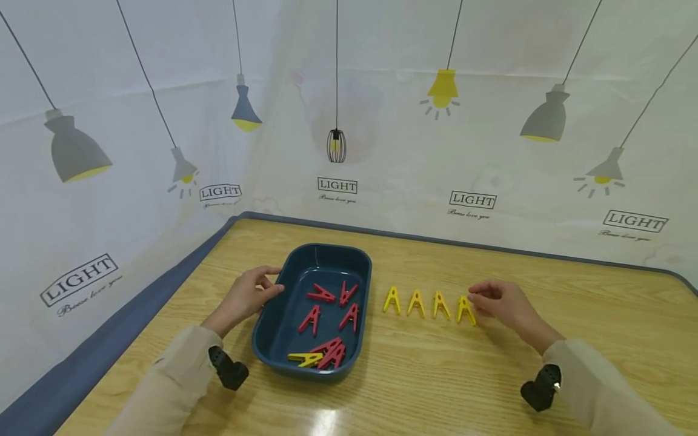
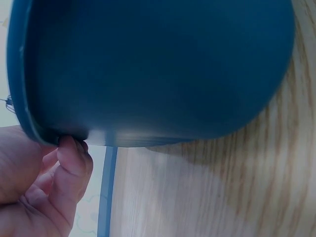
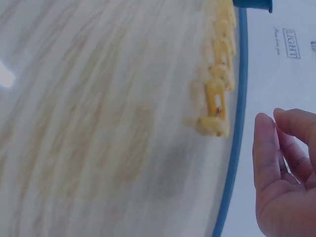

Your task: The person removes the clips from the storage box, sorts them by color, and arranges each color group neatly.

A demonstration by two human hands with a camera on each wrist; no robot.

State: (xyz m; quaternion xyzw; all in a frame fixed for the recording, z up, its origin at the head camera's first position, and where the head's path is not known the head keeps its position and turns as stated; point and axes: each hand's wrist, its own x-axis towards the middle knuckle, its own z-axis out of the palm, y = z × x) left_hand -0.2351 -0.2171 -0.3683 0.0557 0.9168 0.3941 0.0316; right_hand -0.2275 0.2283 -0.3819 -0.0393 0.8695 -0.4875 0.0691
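Observation:
My left hand (image 1: 243, 299) pinches the left rim of a dark blue plastic basin (image 1: 283, 363), thumb over the edge and fingers outside; the left wrist view shows the hand (image 2: 54, 187) at the rim of the basin (image 2: 163, 69). Several red clothespins (image 1: 311, 320) and one yellow clothespin (image 1: 306, 359) lie inside. To the basin's right, several yellow clothespins (image 1: 416, 304) stand in a row on the table. My right hand (image 1: 504, 306) is beside the rightmost yellow clothespin (image 1: 465, 311). In the right wrist view the hand (image 3: 284, 168) holds nothing, its thumb and fingertips close together, apart from that clothespin (image 3: 216, 111).
The wood-grain table (image 1: 436, 381) has a dark blue edge (image 1: 425, 238) at the back. Behind it hangs a white cloth (image 1: 382, 121) printed with lamps and lettering. A black wrist camera (image 1: 228, 368) sits on the left sleeve, another camera (image 1: 541, 388) on the right.

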